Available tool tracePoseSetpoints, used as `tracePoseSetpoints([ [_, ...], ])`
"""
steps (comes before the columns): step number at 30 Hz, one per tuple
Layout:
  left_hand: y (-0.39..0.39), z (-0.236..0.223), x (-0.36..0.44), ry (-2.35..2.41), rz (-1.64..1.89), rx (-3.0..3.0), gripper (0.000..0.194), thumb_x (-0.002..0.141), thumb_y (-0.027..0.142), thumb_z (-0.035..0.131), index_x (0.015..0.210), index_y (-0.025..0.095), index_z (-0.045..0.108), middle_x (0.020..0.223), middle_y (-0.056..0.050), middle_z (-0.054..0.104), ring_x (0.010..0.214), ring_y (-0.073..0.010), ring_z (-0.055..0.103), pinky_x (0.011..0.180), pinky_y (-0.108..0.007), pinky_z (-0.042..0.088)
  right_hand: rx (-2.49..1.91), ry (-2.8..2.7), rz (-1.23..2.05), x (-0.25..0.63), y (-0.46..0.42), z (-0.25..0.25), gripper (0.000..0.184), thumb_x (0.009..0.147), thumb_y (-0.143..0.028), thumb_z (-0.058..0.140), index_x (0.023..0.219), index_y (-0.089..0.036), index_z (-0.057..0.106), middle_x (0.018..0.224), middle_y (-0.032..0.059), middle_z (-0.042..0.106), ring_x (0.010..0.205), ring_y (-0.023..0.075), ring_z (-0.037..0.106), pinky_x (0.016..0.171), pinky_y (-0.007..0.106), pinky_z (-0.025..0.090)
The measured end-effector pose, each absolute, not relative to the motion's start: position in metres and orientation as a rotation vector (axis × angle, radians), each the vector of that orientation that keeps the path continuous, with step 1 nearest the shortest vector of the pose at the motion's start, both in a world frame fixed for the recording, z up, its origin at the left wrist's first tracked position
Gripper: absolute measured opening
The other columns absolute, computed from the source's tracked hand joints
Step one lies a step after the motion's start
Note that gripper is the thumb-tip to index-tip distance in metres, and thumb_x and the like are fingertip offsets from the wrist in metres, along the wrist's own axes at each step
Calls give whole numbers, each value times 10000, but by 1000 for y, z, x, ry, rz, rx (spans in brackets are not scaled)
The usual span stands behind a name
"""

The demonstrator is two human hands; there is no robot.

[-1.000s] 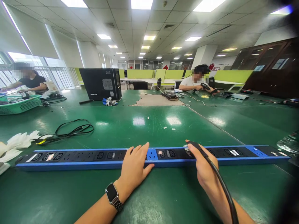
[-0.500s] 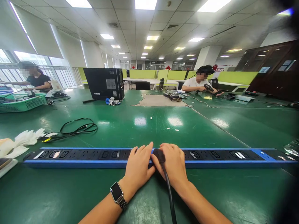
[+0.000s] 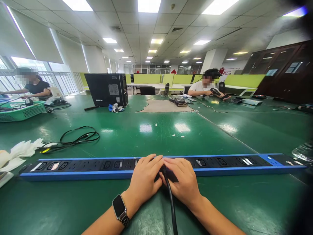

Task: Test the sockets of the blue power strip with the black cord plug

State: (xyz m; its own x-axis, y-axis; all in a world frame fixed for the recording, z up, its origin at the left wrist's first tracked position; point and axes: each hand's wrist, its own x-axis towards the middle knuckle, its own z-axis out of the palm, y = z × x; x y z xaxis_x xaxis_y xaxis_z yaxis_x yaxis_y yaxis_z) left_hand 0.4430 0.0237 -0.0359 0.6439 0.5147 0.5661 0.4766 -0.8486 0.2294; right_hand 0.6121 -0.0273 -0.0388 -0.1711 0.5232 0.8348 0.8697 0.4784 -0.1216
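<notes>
A long blue-and-black power strip point(image 3: 93, 164) lies across the green table in front of me. My left hand point(image 3: 146, 174), with a watch on its wrist, wraps over the strip's middle, fingers on top and thumb at the near side. Beside it my right hand point(image 3: 183, 182) is closed around a black power plug point(image 3: 164, 168) at the strip. The fingertips of both hands meet above the plug, which they mostly cover. Its black cord point(image 3: 171, 204) runs down toward me. Whether the plug's pins sit in a socket is hidden.
A coiled black cable point(image 3: 80, 138) and white gloves point(image 3: 22, 151) lie at left. Farther back are a green basket point(image 3: 26, 112), a black computer case point(image 3: 105, 89), blue-white gloves point(image 3: 116, 108) and a circuit board point(image 3: 179, 101). Two people sit across the table.
My right hand has shifted slightly left and its fingers have closed in over the plug, meeting my left fingertips. The plug now shows less. The view has turned slightly.
</notes>
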Motion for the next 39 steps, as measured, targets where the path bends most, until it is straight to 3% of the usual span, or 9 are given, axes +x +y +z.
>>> tracePoseSetpoints([
  [4,23,-35,444,833,1024,2797,504,805,128,560,1300,216,533,1309,-73,631,1182,-241,577,980,-441,487,-1203,-1849,-508,610,-28,-40,186,866,-209,589,1047,-201,632,947,56,722,841,206,577,791,376,445],
  [11,25,-41,444,770,1059,2803,553,793,122,562,1333,225,500,1328,-93,614,1188,-233,585,976,-430,488,-1262,-1879,-450,615,-35,-48,309,866,-156,524,1154,-234,607,1127,56,688,985,222,566,875,406,429],
  [16,25,-39,451,877,1117,2686,476,791,149,597,1257,240,562,1264,-71,651,1157,-236,591,991,-437,479,-1384,-1750,-446,624,-31,-50,310,844,-250,535,1149,-232,587,1126,84,663,1032,256,578,920,452,413],
  [22,24,-30,460,1008,880,2690,383,857,167,567,1227,264,577,1169,-27,689,1108,-221,601,946,-436,485,-1583,-1749,-461,630,-23,-59,265,889,-293,505,1112,-211,622,1159,85,677,1081,272,576,956,475,395],
  [26,26,-22,466,969,1073,2640,307,879,140,528,1162,230,604,1100,-28,716,1015,-198,644,891,-373,519,-1629,-1757,-474,628,-23,-62,261,899,-297,488,1090,-208,641,1171,86,678,1102,276,572,940,474,401],
  [33,46,14,421,1265,1490,2300,343,971,366,432,1223,165,548,1089,-93,709,946,-213,682,840,-350,547,-1622,-1760,-469,628,-24,-61,287,915,-309,464,1109,-205,649,1188,86,674,1115,265,569,944,456,399],
  [35,51,11,390,1349,1406,2219,367,945,438,462,1184,185,577,1008,-66,731,858,-202,699,780,-329,564,-1632,-1747,-465,627,-24,-61,291,913,-312,463,1097,-198,657,1183,83,678,1112,264,570,945,452,395],
  [39,56,-13,343,1214,1111,2401,392,916,469,494,1191,215,610,1078,-73,724,959,-215,684,871,-363,552,-1666,-1712,-461,626,-23,-61,293,905,-308,462,1086,-202,668,1183,74,681,1115,256,569,956,436,382],
])
